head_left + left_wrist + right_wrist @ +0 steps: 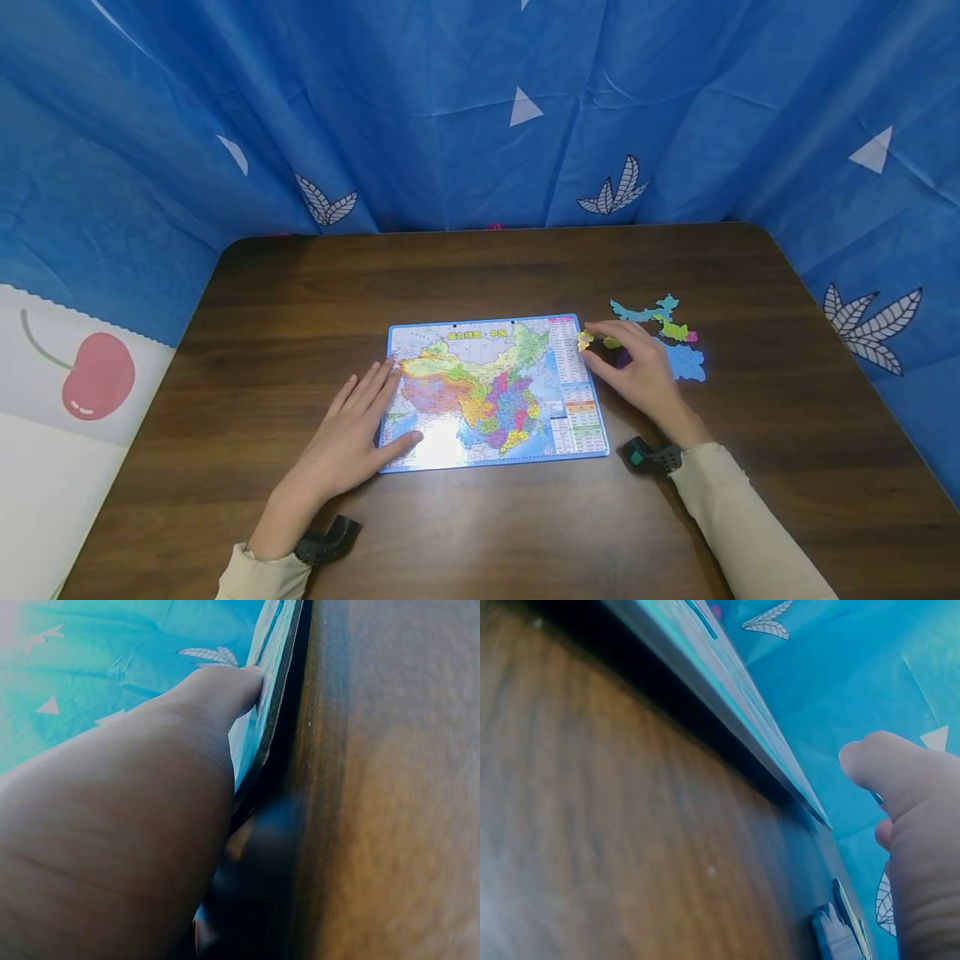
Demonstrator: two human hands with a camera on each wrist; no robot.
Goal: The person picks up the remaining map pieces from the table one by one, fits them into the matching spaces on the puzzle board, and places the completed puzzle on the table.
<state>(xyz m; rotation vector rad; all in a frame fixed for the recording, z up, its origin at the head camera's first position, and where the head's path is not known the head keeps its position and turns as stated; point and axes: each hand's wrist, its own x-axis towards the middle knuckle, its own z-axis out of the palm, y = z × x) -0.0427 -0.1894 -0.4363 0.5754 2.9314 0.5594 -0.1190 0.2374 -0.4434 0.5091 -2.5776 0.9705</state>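
Observation:
A map puzzle board point(465, 357) with a blue border lies on the table. My left hand point(341, 446) rests across its left edge, fingers spread and straight. In the left wrist view the thumb touches the board's face near the edge point(279, 705). My right hand point(641, 373) pinches a small yellow map puzzle piece point(585, 340) between thumb and fingers, just at the board's right edge. The right wrist view shows that thumb point(885, 769) raised beside the board, with the piece mostly hidden behind it.
Loose puzzle pieces lie right of the board: teal point(632, 313), green point(673, 331), pink point(692, 337) and blue point(686, 362). A purple one point(623, 358) is partly hidden by the right hand. A blue curtain point(450, 125) hangs behind the wooden table point(480, 533).

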